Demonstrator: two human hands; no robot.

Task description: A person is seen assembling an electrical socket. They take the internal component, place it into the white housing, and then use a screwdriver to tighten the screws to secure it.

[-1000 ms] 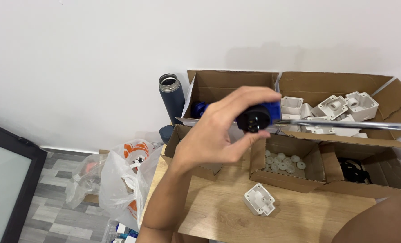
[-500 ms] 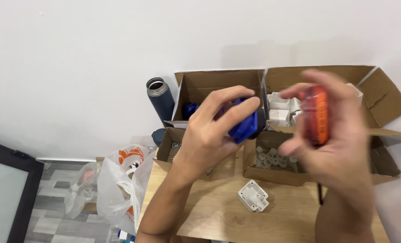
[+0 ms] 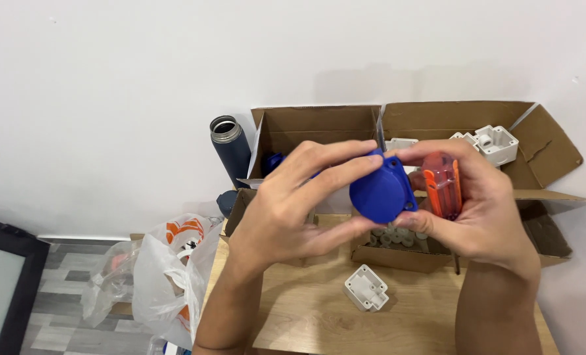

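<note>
Brought together since half a second ago: left hand (image 3: pixel 286 210) and right hand (image 3: pixel 477 210), earlier apart, now meeting on one round blue plastic cover (image 3: pixel 381 190), held up in front of the boxes, above the table. Left fingers curled about its left rim, thumb beneath. Right fingertips touching its right edge, with one orange and clear screwdriver handle (image 3: pixel 442 184) clamped in the same palm, thin shaft (image 3: pixel 456 264) hanging down below.

Counted behind: two large open brown cardboard boxes (image 3: pixel 319 128) against the white wall, two smaller open ones in front, mostly hidden by the hands. Several white square plastic housings (image 3: pixel 496 141) in the right large box; small pale round parts (image 3: pixel 391 236) in the low box, too many and too hidden to count. One white square base (image 3: pixel 366 288) lying alone on the light wooden table (image 3: pixel 319 315), bare board around it. One dark blue metal flask (image 3: pixel 230 150) standing just left of the boxes. One crumpled clear plastic bag (image 3: pixel 164 276) off the table's left edge, touching it.
</note>
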